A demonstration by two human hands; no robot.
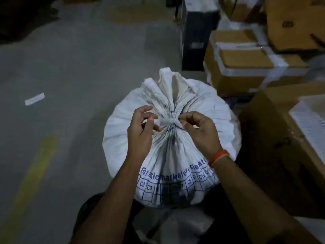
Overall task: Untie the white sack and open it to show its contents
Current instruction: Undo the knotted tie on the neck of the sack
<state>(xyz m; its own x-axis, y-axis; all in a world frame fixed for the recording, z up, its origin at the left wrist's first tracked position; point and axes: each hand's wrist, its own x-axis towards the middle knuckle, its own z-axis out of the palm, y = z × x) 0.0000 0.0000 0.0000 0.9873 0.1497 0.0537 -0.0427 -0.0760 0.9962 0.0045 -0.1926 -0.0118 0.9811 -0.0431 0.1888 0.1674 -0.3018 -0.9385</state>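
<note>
Sack (123,138), white, blue-printed, neck gathered, tied

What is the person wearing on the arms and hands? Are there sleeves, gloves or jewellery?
Both forearms are bare, with no sleeves in view and no gloves. The left hand shows nothing worn. The right hand has an orange band around the wrist. No rings can be made out.
</note>
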